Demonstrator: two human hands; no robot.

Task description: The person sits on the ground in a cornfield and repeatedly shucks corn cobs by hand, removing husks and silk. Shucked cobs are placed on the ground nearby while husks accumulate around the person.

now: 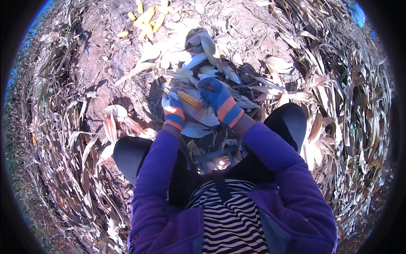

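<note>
Between my hands is an ear of corn (190,100), its yellow kernels bare on the upper side and pale husk (206,116) spread below it. My left hand (172,108), in a glove striped blue and orange, is closed around the ear's left end. At the other end my right hand (218,97), gloved alike, has its fingers curled in on the husk; the fingertips are partly hidden and a little blurred. Just beyond both hands lies a heap of loose pale husks (194,60).
Several bare yellow ears (148,21) lie on the soil at the far left. Dry corn stalks are banked along the left (80,169) and right (351,97). A dark frame (216,155) sits between my knees. Opened husks (279,65) lie to the right.
</note>
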